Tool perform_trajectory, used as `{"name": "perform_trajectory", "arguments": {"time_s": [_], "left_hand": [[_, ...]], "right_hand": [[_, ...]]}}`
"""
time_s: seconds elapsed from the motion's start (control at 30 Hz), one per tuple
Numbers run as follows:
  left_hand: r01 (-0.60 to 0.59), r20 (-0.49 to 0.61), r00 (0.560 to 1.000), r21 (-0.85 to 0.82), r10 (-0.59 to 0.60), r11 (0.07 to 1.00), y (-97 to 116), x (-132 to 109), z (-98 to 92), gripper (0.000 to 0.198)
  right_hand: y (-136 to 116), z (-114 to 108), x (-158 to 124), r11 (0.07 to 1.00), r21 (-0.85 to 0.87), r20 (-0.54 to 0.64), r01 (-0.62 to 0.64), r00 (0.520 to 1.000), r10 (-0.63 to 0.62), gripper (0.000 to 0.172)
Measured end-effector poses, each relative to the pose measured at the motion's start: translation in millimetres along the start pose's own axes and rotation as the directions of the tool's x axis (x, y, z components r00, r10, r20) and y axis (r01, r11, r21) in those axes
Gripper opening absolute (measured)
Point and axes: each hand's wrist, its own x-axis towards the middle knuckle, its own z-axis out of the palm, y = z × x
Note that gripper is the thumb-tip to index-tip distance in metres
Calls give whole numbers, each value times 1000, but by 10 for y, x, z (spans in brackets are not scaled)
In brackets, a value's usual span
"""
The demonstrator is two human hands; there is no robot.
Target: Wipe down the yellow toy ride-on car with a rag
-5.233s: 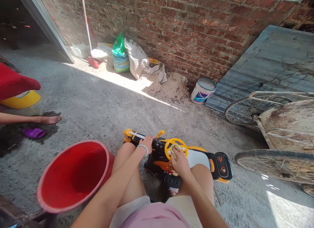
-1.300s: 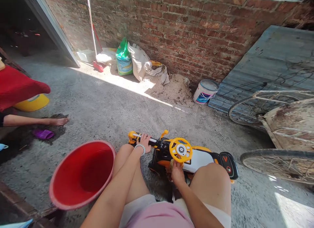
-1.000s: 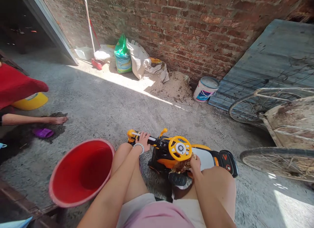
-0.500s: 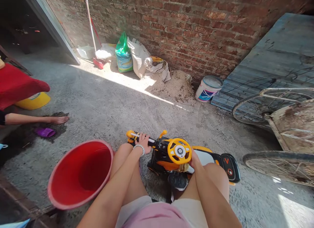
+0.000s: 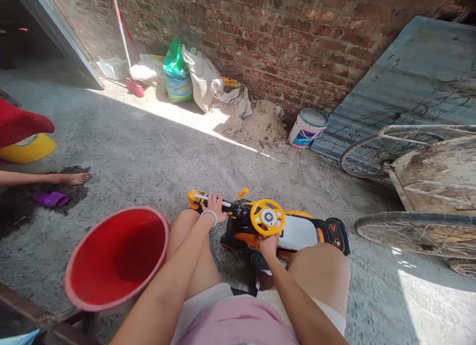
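A yellow and black ride-on toy digger (image 5: 305,231) stands on the concrete between my knees. My left hand (image 5: 215,207), with a beaded bracelet at the wrist, is closed over the digger's black front arm (image 5: 231,206). Just below the yellow steering wheel (image 5: 268,217), my right hand (image 5: 268,244) is bent in against the toy's body. Its fingers look curled, but the wheel and the hand itself hide what is in them. The toy's pale grey seat (image 5: 301,232) lies to the right of the wheel.
A large red tub (image 5: 76,270) stands by my left knee. Another person's bare foot (image 5: 76,178) and a purple slipper (image 5: 51,199) are at left. Sacks (image 5: 203,80), a paint bucket (image 5: 308,128) and a wheeled cart (image 5: 427,186) stand ahead and right.
My right hand has moved left, from the wheel's right side to beneath it. A tan cloth-like piece seen under the wheel is now out of sight. My left hand stays on the arm.
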Motion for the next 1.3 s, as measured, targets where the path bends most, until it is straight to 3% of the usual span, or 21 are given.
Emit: {"name": "perform_trajectory", "arguments": {"time_s": [0.1,0.23,0.43,0.53,0.67,0.73,0.8,0.87,0.93,1.0,1.17,1.23,1.3], "left_hand": [[-7,13,1000,7,7,1000,1,15,-4,79],[-27,38,999,-28,28,999,-40,-12,-49,81],[1,-118,993,-124,-16,992,-83,-32,-114,87],[106,-201,971,-131,-131,986,-86,-16,-122,85],[206,-159,962,-108,-221,973,-102,-8,-113,75],[207,-131,967,-80,-217,975,-107,-2,-109,75],[209,-93,973,-57,-213,976,-106,13,-115,76],[217,-46,974,-56,-220,975,-95,31,-135,76],[226,-7,974,-69,-227,972,-78,39,-161,77],[235,16,972,-83,-234,969,-60,28,-184,77],[226,26,974,-83,-224,971,-59,-29,-211,79],[210,20,978,-81,-209,974,-70,-41,-212,79],[204,28,979,-84,-203,975,-77,-44,-211,80]], "right_hand": [[-162,118,-268,999,42,70,-25,997,22,47],[-714,114,-346,969,110,199,221,950,-239,63],[-1687,-359,184,873,136,-36,468,883,-467,59],[-1910,-428,464,837,24,44,547,835,-548,58],[-1760,-492,632,851,-86,336,518,819,-464,51],[-1587,-650,697,861,-69,398,504,805,-439,45],[-1455,-873,824,863,-63,363,501,817,-448,43],[-1416,-1058,1016,868,-89,232,488,858,-458,45],[-1463,-1104,1213,880,-105,109,463,885,-453,48],[-1551,-983,1350,892,-102,86,440,898,-432,49],[-1631,-429,1464,951,-102,226,293,937,-265,40],[-1545,-361,1524,985,-90,228,149,966,-126,36],[-1407,-436,1604,989,-137,212,54,977,-24,34]]}}
